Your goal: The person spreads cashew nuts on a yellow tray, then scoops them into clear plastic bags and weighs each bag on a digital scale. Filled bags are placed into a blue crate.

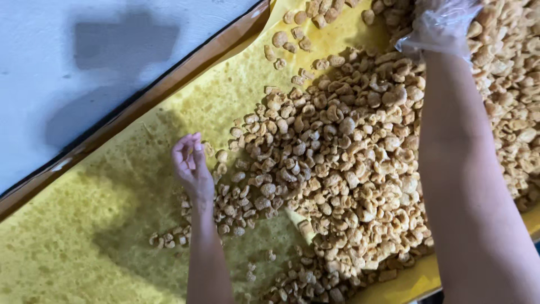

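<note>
A big heap of puffed, golden-brown fried snack pieces (349, 152) covers the right half of a tray lined with oil-stained yellow paper (84, 242). My left hand (191, 163) is bare and hovers at the heap's left edge, fingers loosely curled, with nothing visible in it. My right hand (441, 22) wears a clear plastic glove and rests in the pieces at the top of the view. It is partly cut off by the frame, so its grip is hidden. My right forearm crosses over the heap.
A brown wooden tray rim (152, 95) runs diagonally from lower left to upper right. Beyond it lies a pale grey surface (67, 62) with shadows on it. A few loose pieces (169, 237) lie scattered on the paper near my left wrist.
</note>
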